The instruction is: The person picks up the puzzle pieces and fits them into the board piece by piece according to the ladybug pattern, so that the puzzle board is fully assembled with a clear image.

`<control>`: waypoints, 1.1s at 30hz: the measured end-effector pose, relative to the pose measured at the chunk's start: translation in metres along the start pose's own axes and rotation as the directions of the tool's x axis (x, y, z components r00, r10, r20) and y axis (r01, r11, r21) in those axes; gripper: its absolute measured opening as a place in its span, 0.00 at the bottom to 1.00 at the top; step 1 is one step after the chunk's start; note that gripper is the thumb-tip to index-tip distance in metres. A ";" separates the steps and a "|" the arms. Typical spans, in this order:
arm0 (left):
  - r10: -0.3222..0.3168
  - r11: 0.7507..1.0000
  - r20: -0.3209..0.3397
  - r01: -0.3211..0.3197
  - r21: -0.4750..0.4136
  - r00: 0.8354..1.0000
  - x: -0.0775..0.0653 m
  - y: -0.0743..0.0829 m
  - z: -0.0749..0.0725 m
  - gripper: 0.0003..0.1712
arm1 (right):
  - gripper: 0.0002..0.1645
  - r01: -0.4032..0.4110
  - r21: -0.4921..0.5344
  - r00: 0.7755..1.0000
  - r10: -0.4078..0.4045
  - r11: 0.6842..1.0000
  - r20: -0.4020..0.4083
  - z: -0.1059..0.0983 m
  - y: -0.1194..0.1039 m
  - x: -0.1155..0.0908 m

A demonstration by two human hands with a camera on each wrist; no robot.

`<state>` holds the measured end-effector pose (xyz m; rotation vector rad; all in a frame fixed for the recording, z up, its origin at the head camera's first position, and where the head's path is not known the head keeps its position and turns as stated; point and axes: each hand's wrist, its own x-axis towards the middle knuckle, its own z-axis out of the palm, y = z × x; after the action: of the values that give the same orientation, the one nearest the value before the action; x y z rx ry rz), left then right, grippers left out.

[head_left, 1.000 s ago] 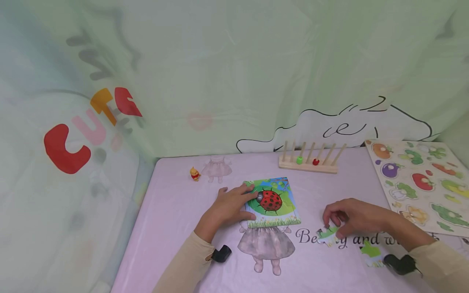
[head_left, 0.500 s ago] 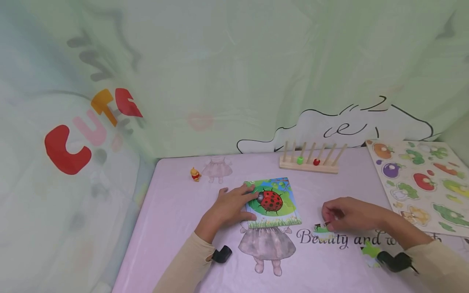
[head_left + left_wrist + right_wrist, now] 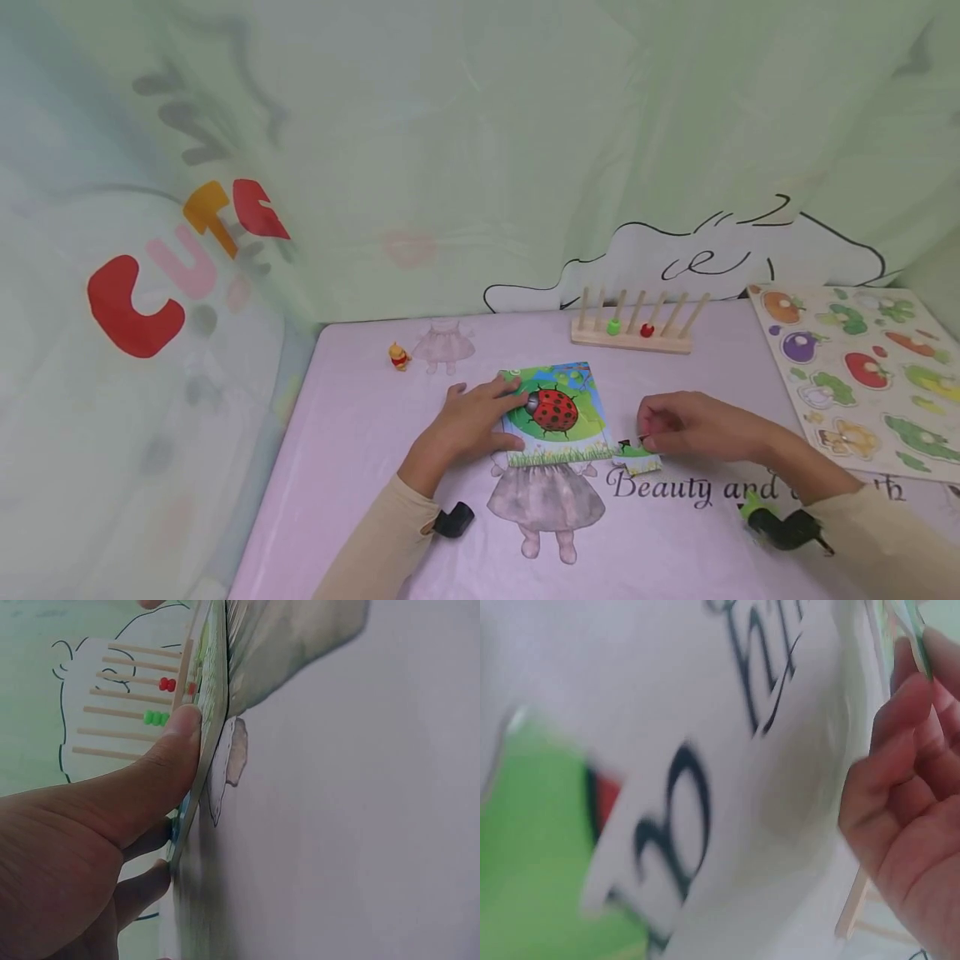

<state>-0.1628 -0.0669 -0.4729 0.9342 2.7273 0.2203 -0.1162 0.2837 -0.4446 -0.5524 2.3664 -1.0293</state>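
Note:
A square ladybug puzzle board lies on the table in front of me. My left hand rests on its left part, fingers spread fairly straight; the left wrist view has the thumb and fingertips touching the picture face. To the right, my right hand pinches a small puzzle piece, green with dark spots and a pale grassy edge. That piece is at the board's lower right corner. Seen edge-on in the right wrist view, the puzzle piece sits between thumb and fingertips. Another green piece is partly hidden by the right wrist camera.
Behind the board stands a wooden peg rack with green and red beads. A large vegetable puzzle board lies at the right. Near the back left is a small yellow and red bear figure. Fabric walls rise behind and at left.
My right hand has carried the pinched puzzle piece leftward, from apart on the table up to the ladybug board's lower right corner. The left hand has stayed in place.

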 end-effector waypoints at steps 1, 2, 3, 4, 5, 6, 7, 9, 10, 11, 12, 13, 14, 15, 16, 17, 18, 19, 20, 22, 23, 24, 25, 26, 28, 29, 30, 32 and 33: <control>-0.001 1.000 0.000 0.001 0.000 1.000 0.000 0.000 0.000 0.44 | 0.07 0.000 0.018 1.000 0.001 1.000 -0.006 0.001 -0.001 0.002; -0.001 1.000 0.001 0.001 -0.001 1.000 0.000 0.001 0.000 0.44 | 0.08 0.000 0.038 1.000 0.001 0.999 -0.009 0.002 -0.003 0.003; -0.002 1.000 0.003 0.002 -0.003 1.000 0.000 0.001 -0.001 0.44 | 0.08 0.000 0.058 1.000 0.001 0.998 -0.013 0.003 -0.004 0.005; -0.003 1.000 0.004 0.003 -0.004 1.000 0.000 0.002 -0.001 0.44 | 0.08 -0.005 0.078 1.000 0.006 0.997 -0.016 0.004 -0.005 0.007; -0.004 1.000 0.007 0.004 -0.005 1.000 0.000 0.003 -0.002 0.44 | 0.08 -0.005 0.090 1.000 0.007 0.996 -0.021 0.006 -0.006 0.009; -0.004 1.000 0.008 0.004 -0.005 1.000 -0.001 0.003 -0.002 0.43 | 0.08 -0.003 0.088 0.999 0.006 0.996 -0.035 0.007 -0.007 0.011; -0.005 1.000 0.008 0.005 -0.006 1.000 -0.001 0.004 -0.003 0.43 | 0.08 0.002 0.088 0.999 0.002 0.996 -0.047 0.008 -0.009 0.013; -0.006 1.000 0.009 0.006 -0.007 1.000 -0.001 0.004 -0.003 0.43 | 0.08 0.002 0.085 0.998 0.004 0.996 -0.069 0.011 -0.012 0.017; -0.006 1.000 0.009 0.006 -0.004 1.000 -0.001 0.004 -0.003 0.43 | 0.08 0.002 0.092 0.997 0.005 0.996 -0.076 0.012 -0.015 0.020; -0.006 1.000 0.009 0.006 -0.004 1.000 -0.001 0.004 -0.003 0.43 | 0.08 0.004 0.102 0.997 0.004 0.995 -0.081 0.013 -0.018 0.022; -0.005 1.000 0.008 0.005 -0.002 1.000 -0.001 0.005 -0.003 0.43 | 0.08 0.005 0.117 0.997 0.004 0.993 -0.081 0.014 -0.020 0.024; -0.005 1.000 0.008 0.005 0.000 1.000 -0.001 0.004 -0.004 0.43 | 0.08 0.005 0.132 0.997 0.005 0.991 -0.080 0.015 -0.023 0.026; -0.005 1.000 0.009 0.005 0.001 1.000 -0.001 0.004 -0.004 0.43 | 0.08 0.007 0.139 0.997 0.004 0.990 -0.082 0.016 -0.025 0.028; -0.005 1.000 0.011 0.005 0.000 1.000 -0.001 0.004 -0.004 0.43 | 0.08 0.009 0.150 0.996 0.004 0.989 -0.084 0.018 -0.028 0.030; -0.006 1.000 0.012 0.006 -0.002 1.000 -0.001 0.005 -0.004 0.43 | 0.09 0.014 0.157 0.996 0.000 0.988 -0.088 0.019 -0.030 0.032; -0.007 1.000 0.015 0.007 -0.004 1.000 -0.001 0.005 -0.004 0.43 | 0.09 0.019 0.157 0.995 -0.004 0.987 -0.095 0.020 -0.032 0.034; -0.008 1.000 0.017 0.008 -0.007 1.000 -0.001 0.005 -0.005 0.43 | 0.10 0.023 0.155 0.995 -0.007 0.988 -0.103 0.021 -0.033 0.036; -0.008 1.000 0.020 0.008 -0.009 1.000 -0.001 0.004 -0.005 0.44 | 0.10 0.025 0.155 0.994 -0.008 0.988 -0.111 0.023 -0.035 0.039; -0.007 1.000 0.020 0.007 -0.008 1.000 0.000 0.004 -0.005 0.44 | 0.10 0.023 0.154 0.993 -0.005 0.988 -0.118 0.024 -0.036 0.041; -0.002 1.000 0.018 0.002 0.003 1.000 0.000 0.003 -0.005 0.46 | 0.11 0.015 0.173 0.993 0.006 0.985 -0.121 0.027 -0.039 0.045; 0.002 1.000 0.017 -0.002 0.007 1.000 0.000 0.003 -0.005 0.46 | 0.11 0.003 0.186 0.992 0.020 0.982 -0.122 0.028 -0.040 0.046; 0.007 1.000 0.015 -0.008 0.010 1.000 0.000 0.002 -0.005 0.46 | 0.11 -0.011 0.202 0.992 0.036 0.979 -0.121 0.030 -0.041 0.048; 0.013 1.000 0.013 -0.013 0.013 1.000 0.000 0.002 -0.005 0.46 | 0.11 -0.026 0.218 0.991 0.053 0.976 -0.120 0.032 -0.042 0.050; 0.017 1.000 0.011 -0.017 0.016 1.000 0.000 0.001 -0.005 0.46 | 0.11 -0.042 0.234 0.990 0.071 0.971 -0.120 0.033 -0.043 0.051; 0.022 1.000 0.009 -0.022 0.018 1.000 0.000 0.001 -0.005 0.45 | 0.11 -0.067 0.257 0.988 0.100 0.964 -0.121 0.036 -0.045 0.054; 0.024 1.000 0.010 -0.024 0.013 1.000 -0.001 0.001 -0.005 0.44 | 0.11 -0.080 0.264 0.985 0.116 0.961 -0.125 0.037 -0.046 0.055; 0.024 1.000 0.010 -0.024 0.012 1.000 -0.001 0.001 -0.005 0.44 | 0.10 -0.091 0.263 0.983 0.130 0.961 -0.132 0.038 -0.047 0.056; 0.022 1.000 0.014 -0.022 0.013 1.000 -0.002 0.002 -0.006 0.43 | 0.09 -0.107 0.260 0.979 0.147 0.960 -0.141 0.040 -0.049 0.057; 0.021 1.000 0.015 -0.021 0.016 1.000 -0.002 0.002 -0.006 0.43 | 0.08 -0.113 0.254 0.977 0.154 0.961 -0.147 0.041 -0.050 0.058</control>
<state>-0.1620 -0.0670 -0.4662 0.9653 2.7106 0.1945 -0.1301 0.1984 -0.4474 -0.2194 2.3315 -1.3233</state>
